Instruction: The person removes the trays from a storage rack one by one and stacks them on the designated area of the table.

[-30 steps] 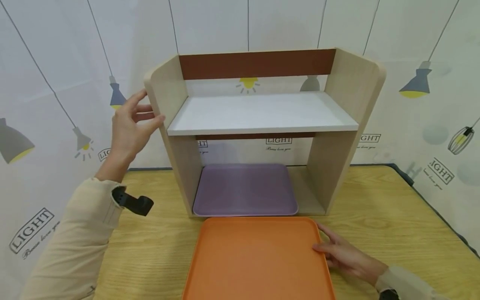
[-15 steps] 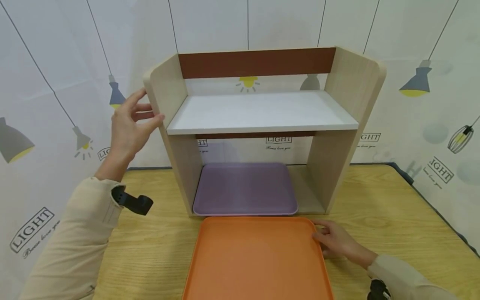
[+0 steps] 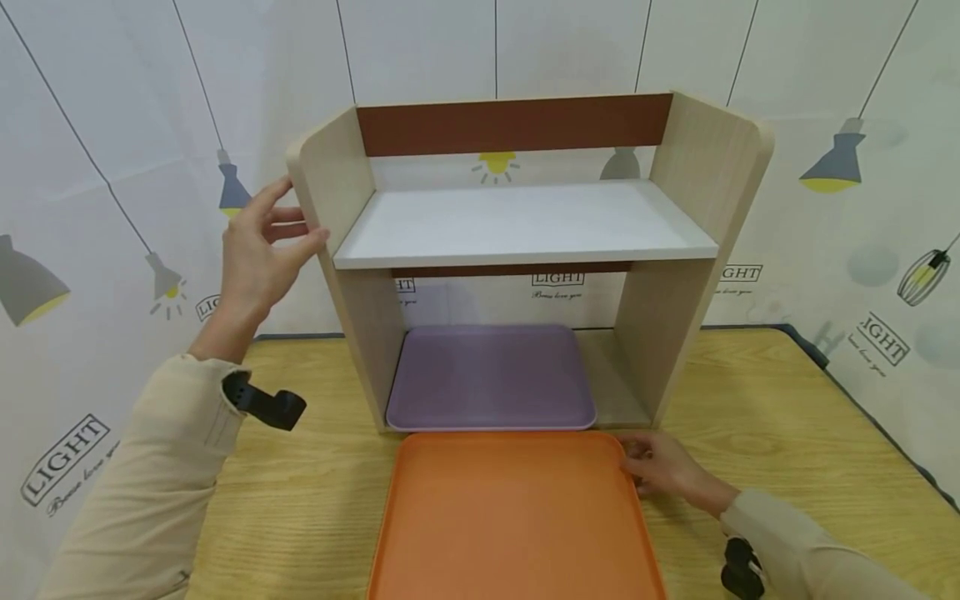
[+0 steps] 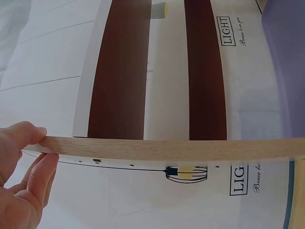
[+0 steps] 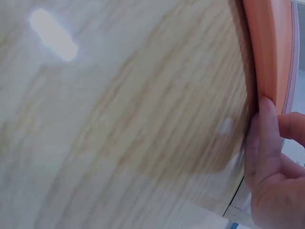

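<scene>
A small wooden shelf unit (image 3: 693,275) with a white upper board (image 3: 525,221) stands on the table. My left hand (image 3: 258,250) pinches the front edge of its left side panel, thumb on the inner side and fingers outside; the left wrist view shows the panel edge (image 4: 157,149) between them. On the bottom level lies a purple tray (image 3: 491,375), toward the left. In front of the unit is an orange tray (image 3: 517,517), its far edge right at the purple tray's front. My right hand (image 3: 667,471) pinches its right rim near the far corner, fingers beneath in the right wrist view.
The yellow wood-grain table (image 3: 795,450) extends to both sides of the unit. Behind it hangs a white backdrop (image 3: 810,50) printed with lamps. On the bottom level, a bare strip of board (image 3: 615,383) shows right of the purple tray.
My right hand has slid forward along the orange tray's right rim to near its far corner. The tray has shifted slightly left. My left hand stays on the side panel.
</scene>
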`<state>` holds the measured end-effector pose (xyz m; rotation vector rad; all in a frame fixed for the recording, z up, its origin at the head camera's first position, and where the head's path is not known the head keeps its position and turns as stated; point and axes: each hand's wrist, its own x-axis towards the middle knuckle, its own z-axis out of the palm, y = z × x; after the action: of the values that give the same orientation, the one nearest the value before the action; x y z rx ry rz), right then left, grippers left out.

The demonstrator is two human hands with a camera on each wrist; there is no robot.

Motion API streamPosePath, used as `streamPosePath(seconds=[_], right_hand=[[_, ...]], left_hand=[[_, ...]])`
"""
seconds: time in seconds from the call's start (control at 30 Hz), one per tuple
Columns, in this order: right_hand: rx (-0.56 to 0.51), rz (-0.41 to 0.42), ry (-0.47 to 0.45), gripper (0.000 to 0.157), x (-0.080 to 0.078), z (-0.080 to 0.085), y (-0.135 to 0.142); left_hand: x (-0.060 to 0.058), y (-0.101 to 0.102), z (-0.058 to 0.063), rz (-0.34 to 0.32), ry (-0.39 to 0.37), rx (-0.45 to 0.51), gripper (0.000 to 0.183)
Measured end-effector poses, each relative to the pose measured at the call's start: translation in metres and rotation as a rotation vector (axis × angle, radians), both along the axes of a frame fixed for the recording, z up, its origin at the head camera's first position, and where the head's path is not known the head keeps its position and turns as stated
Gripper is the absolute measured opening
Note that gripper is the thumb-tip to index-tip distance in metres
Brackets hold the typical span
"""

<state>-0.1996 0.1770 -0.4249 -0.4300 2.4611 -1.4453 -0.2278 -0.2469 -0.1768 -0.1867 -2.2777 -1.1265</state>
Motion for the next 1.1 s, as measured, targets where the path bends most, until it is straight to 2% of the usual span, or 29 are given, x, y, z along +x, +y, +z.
streamPosePath(seconds=[0.3,0.53,0.63,0.73,0.97,1.1], right_hand=[[-0.060,-0.036,-0.034,0.040,0.000,-0.002,0.001],[-0.045,-0.081,0.141,0.031,-0.010,0.008,0.001],[-0.082,-0.094,0.117,0.033,-0.018,0.014,-0.004],[-0.108,-0.086,0.054,0.038,-0.027,0.017,-0.010],[-0.084,-0.091,0.013,0.042,-0.044,0.008,-0.018],[-0.119,-0.086,-0.033,0.044,-0.054,0.005,-0.023]], left_hand=[[0.000,0.000,0.000,0.000,0.004,0.001,0.061],[-0.001,0.000,0.000,0.007,0.016,-0.007,0.060],[-0.001,0.000,0.000,0.009,0.017,-0.009,0.060],[-0.002,0.000,0.000,0.006,0.021,-0.003,0.060],[-0.001,0.001,-0.002,0.007,0.009,0.002,0.061],[-0.001,0.001,-0.001,0.008,0.012,0.004,0.061]])
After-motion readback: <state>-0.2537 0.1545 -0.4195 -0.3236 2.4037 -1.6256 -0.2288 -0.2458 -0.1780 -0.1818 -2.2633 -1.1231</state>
